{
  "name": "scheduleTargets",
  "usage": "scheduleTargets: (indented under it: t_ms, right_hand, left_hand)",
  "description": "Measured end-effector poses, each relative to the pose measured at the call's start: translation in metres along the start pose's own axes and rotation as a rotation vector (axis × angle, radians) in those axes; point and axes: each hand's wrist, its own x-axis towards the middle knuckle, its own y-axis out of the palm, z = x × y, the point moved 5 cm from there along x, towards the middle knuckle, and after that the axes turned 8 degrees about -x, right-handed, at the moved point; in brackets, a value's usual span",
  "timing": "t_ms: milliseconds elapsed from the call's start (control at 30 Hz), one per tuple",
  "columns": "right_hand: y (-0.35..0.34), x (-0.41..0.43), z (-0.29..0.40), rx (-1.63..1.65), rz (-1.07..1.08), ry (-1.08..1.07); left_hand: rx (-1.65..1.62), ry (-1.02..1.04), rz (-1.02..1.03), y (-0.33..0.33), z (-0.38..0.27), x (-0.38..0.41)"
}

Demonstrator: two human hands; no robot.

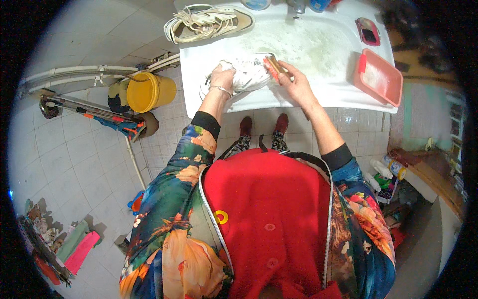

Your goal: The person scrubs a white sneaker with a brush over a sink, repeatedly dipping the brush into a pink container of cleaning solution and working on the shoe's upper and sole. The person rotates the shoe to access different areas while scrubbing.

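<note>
A white lace-up sneaker [251, 74] lies over the near left part of a white washbasin [209, 106], toe to the right. My left hand [223, 77] grips it at the heel and collar end. In my right hand [297, 85] is a wooden scrubbing brush [276, 66], its red bristles against the toe area of the sneaker. Soapy water [310, 52] with foam wets the bowl of the basin. A second sneaker [209, 25], beige and white with laces, rests on the basin's far left rim.
On the basin's right rim stand a pink plastic tub [381, 80] and a pink soap dish [369, 31]. The faucet [297, 6] is at the back. Down to the left are a yellow bucket [151, 91] and mop handles [89, 112] by the tiled wall. Bottles [382, 170] sit low on the right.
</note>
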Motion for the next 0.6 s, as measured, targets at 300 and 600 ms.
scheduleTargets:
  t_ms: [300,600]
  right_hand:
    - [0.057,0.025,0.056,-0.231,-0.125,-0.187]
    - [0.059,-0.019,0.077,0.363,0.279,0.185]
  left_hand:
    - [1.069,0.254,-0.126,-0.015,-0.05,0.01]
    - [1.475,1.458,0.426,-0.024,-0.135,-0.064]
